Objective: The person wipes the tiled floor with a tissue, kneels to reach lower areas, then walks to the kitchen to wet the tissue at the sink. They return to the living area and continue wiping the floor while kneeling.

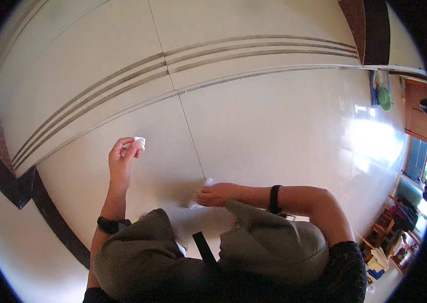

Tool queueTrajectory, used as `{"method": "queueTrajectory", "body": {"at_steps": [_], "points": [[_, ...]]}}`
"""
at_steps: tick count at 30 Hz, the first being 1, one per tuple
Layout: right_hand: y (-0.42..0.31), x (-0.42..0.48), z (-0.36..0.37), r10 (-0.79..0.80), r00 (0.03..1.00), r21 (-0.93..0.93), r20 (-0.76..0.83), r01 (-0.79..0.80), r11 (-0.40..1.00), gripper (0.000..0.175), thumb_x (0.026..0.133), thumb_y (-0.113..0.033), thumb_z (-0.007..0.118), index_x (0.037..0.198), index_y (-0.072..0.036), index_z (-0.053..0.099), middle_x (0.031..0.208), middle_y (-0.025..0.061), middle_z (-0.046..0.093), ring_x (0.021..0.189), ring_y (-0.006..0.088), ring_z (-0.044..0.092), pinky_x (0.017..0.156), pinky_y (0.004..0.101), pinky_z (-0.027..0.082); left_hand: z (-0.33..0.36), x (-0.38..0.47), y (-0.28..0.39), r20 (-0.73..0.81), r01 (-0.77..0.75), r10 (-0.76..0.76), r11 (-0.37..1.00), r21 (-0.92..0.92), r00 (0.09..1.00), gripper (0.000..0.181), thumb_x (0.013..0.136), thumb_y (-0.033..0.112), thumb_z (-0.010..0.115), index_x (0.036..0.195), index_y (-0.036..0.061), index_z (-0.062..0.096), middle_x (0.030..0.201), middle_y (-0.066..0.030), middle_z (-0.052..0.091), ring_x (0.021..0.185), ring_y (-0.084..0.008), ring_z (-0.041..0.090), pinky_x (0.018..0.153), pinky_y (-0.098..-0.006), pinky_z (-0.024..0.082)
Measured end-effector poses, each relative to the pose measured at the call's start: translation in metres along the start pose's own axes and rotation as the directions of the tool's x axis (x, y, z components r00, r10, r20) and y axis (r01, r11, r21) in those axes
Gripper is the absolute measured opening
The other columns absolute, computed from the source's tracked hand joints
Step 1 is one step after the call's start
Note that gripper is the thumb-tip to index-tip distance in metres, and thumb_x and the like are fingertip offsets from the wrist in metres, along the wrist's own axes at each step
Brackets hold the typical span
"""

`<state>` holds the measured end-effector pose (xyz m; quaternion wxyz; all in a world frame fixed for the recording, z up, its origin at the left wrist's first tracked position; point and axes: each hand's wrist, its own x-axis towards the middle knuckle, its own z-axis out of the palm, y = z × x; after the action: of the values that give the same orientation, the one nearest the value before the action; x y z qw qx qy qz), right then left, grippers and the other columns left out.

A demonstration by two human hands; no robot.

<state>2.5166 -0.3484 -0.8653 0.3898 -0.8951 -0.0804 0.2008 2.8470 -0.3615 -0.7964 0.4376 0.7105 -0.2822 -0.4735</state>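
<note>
My left hand is raised in front of my left knee, its thumb and fingers pinching a small crumpled white tissue or cloth. Lower down and nearer my knees, my right hand rests over a white cloth or tissue against the pale tiled surface. Parts of this second piece stick out past my fingers; the rest is hidden under the hand.
Three dark grooves run along a pale step edge ahead. Dark borders stand at left and upper right. At right are a green object, wooden furniture and piled fabric. My bent knees are close below my hands.
</note>
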Motion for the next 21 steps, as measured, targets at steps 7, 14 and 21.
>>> {"method": "queueTrajectory", "body": {"at_steps": [7, 14, 21], "points": [[0.145, -0.034, -0.068, 0.196, 0.448, -0.002, -0.872, -0.404, 0.915, 0.015, 0.087, -0.012, 0.063, 0.102, -0.011, 0.065, 0.101, 0.0106, 0.063, 0.095, 0.03, 0.062, 0.081, 0.0403, 0.056, -0.005, 0.005, -0.005, -0.028, 0.045, -0.043, 0.995, 0.089, 0.999, 0.019, 0.097, 0.014, 0.066, 0.107, -0.002, 0.063, 0.084, -0.006, 0.065, 0.074, -0.0106, 0.059, 0.069, -0.025, 0.047], [0.181, -0.277, -0.129, 0.558, -0.675, 0.874, -0.482, -0.325, 0.362, 0.011, 0.092, -0.014, 0.07, 0.098, -0.005, 0.068, 0.092, 0.0039, 0.062, 0.085, 0.015, 0.058, 0.079, 0.0329, 0.051, -0.01, 0.008, -0.009, -0.07, 0.044, -0.039, 0.996, 0.081, 0.997, 0.018, 0.096, 0.015, 0.066, 0.105, -0.0005, 0.062, 0.084, -0.0066, 0.065, 0.075, -0.013, 0.06, 0.07, -0.0283, 0.049], [0.212, -0.362, -0.304, 0.288, -0.471, 0.524, -0.834, -0.511, 0.682, 0.025, 0.093, -0.024, 0.07, 0.105, -0.002, 0.072, 0.082, 0.0043, 0.068, 0.076, 0.0124, 0.059, 0.072, 0.0278, 0.049, -0.054, 0.015, 0.06, 0.069, -0.335, 0.328, 0.928, 0.161, 0.942, 0.011, 0.089, -0.004, 0.065, 0.097, 0.0017, 0.06, 0.099, -0.0067, 0.057, 0.082, -0.0128, 0.06, 0.07, -0.0263, 0.053]]}}
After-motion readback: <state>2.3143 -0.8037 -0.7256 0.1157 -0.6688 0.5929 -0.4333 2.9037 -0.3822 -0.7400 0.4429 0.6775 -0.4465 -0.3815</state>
